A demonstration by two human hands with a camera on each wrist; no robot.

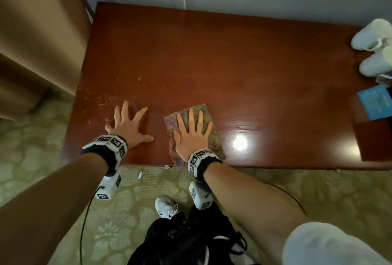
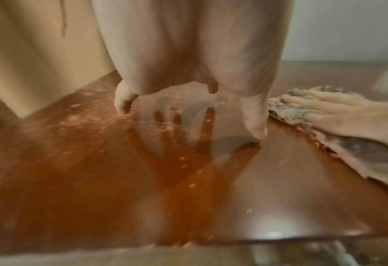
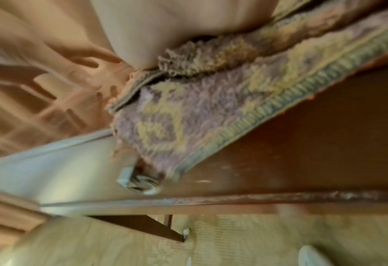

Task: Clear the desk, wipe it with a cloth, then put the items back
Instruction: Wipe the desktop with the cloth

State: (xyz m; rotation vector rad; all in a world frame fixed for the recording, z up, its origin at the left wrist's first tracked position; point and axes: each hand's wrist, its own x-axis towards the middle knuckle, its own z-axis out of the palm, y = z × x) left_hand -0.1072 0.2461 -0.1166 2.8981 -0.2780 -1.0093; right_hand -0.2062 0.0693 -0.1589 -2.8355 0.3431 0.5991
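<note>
A glossy reddish-brown wooden bench [image 1: 212, 63] is shown, with pale speckled marks scattered near its left edge. A cloth [image 1: 203, 116] patterned in muted purple, yellow-green and grey, with a striped border, is seen on it. Two white cups [image 1: 371, 48] and a bright blue card [image 1: 375, 102] are seen at the right edge. The floor [image 1: 42, 158] is covered in a pale green floral pattern. White bands with black-and-white square markers are worn on both wrists. A white shoe [image 1: 165, 206] is visible.
</note>
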